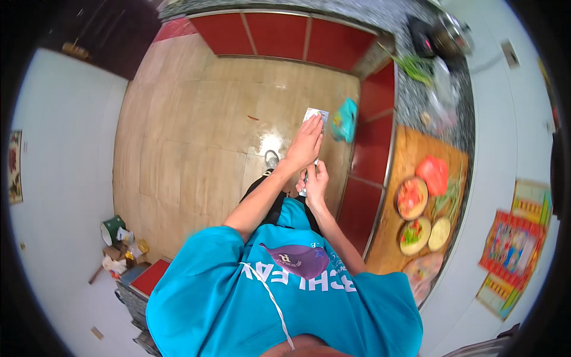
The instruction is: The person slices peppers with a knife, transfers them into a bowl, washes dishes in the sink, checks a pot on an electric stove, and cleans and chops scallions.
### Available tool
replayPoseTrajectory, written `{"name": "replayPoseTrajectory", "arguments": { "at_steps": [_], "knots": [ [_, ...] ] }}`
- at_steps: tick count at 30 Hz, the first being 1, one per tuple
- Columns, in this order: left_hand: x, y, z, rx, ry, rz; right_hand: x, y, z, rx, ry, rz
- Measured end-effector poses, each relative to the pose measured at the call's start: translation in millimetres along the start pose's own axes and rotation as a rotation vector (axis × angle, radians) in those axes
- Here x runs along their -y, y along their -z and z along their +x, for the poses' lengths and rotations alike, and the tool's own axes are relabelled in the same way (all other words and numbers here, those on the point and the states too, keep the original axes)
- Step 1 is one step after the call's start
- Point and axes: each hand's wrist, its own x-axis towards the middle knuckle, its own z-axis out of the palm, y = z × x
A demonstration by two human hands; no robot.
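Note:
In the head view, a kitchen knife (311, 111) with a broad, shiny blade is held over the floor in front of my body. My right hand (317, 181) is closed around its handle end. Across the blade lies my left hand (305, 143), flat with fingers stretched out and covering most of the metal. Small light bits show near the blade's far end. Just right of the blade is a teal plastic bag (344, 121), hanging by the red cabinets.
On the right counter, a wooden cutting board (410, 146) bears a bowl of red pieces (411, 198), a bowl of chopped green and red pieces (414, 236), a red bag (433, 175) and green beans (450, 199). Scallions (415, 68) and a pot (450, 35) lie farther back.

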Motion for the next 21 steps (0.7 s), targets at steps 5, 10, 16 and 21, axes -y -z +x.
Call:
{"name": "replayPoseTrajectory", "arguments": {
  "at_steps": [5,10,16,21],
  "knots": [
    [84.7,85.1,58.6,-0.090,0.094,0.036,11.8,-109.6,75.9,0.129,-0.053,-0.030],
    [156.4,146.6,119.1,-0.180,0.119,0.031,27.3,-197.8,143.1,0.221,-0.084,-0.106],
    [239.8,202.8,204.6,-0.245,0.208,0.005,51.8,-290.6,240.6,0.309,-0.105,-0.169],
    [330.1,255.1,304.4,-0.345,0.200,-0.033,84.1,-382.1,352.9,0.401,-0.114,-0.164]
  ]
}}
